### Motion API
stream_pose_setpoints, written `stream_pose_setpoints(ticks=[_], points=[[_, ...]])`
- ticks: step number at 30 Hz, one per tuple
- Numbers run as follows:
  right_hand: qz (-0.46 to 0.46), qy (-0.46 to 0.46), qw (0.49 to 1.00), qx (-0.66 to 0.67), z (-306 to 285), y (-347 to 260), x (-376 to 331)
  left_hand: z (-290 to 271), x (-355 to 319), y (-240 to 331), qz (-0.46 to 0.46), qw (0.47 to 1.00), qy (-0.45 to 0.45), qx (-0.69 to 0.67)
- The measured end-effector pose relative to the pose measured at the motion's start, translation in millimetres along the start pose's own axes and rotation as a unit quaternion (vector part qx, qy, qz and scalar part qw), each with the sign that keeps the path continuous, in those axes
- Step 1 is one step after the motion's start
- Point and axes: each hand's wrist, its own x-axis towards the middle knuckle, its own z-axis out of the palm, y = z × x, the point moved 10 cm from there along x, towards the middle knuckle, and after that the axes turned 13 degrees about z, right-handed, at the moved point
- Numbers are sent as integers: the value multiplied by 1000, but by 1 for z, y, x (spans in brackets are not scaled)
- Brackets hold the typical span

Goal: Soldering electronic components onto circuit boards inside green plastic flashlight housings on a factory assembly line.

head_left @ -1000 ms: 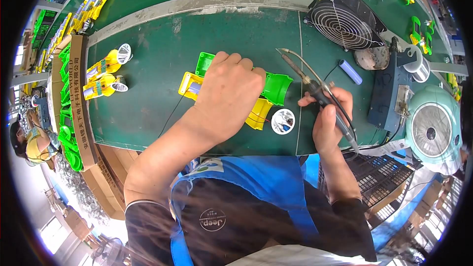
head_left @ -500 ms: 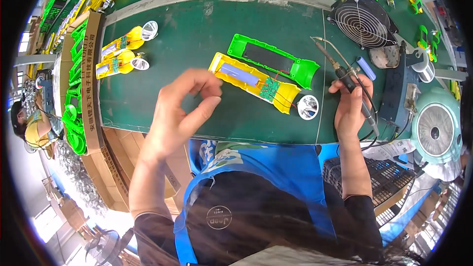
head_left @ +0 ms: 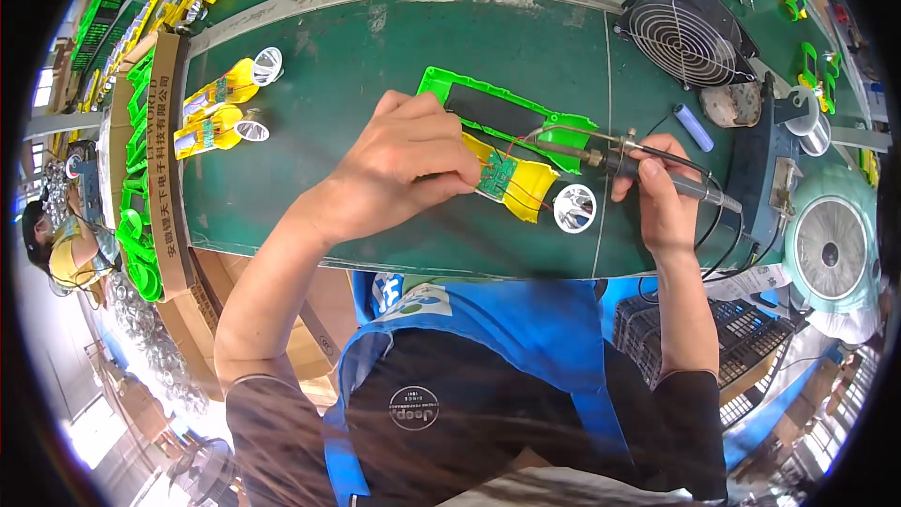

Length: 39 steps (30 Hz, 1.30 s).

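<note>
My right hand (head_left: 668, 207) grips a soldering iron (head_left: 690, 186) with a thin metal feed tube along it, its tip pointing left above the open lamp parts. Below lies a yellow half-shell (head_left: 533, 191) holding a green circuit board (head_left: 497, 172) with thin red and black wires. A silver reflector (head_left: 573, 208) is wired to its right end. My left hand (head_left: 399, 164) covers the shell's left part and hides the blue cell there; its fingers are pinched beside the board, and what they hold is hidden. Behind, a green half-shell (head_left: 568, 124) with a black panel touches or nearly touches the yellow one.
A loose blue cell (head_left: 693, 127) lies right of the iron, near a black fan (head_left: 680, 38) and a dark blue box (head_left: 754, 169). At left, two yellow lamp halves (head_left: 211, 131) stand beside a carton (head_left: 167, 160) of green shells. A solder spool (head_left: 802, 113) sits far right.
My left hand has moved right and forward over the yellow shell, its fingers closing. The soldering iron has swung from upright to nearly level, its tip now over the shells.
</note>
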Motion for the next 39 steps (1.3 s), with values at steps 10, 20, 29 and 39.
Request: stream_pose_setpoints(ticks=[10, 20, 29, 39], points=[[97, -94, 991, -17, 21, 10, 14, 10, 11, 4, 6, 998, -27, 62], [111, -117, 986, -48, 29, 8, 13, 12, 12, 0, -1, 998, -49, 45], [74, -121, 987, -71, 30, 5, 10, 10, 12, 1, 11, 998, -28, 58], [13, -66, 998, 5, -10, 6, -2, 13, 14, 1, -5, 998, -35, 47]])
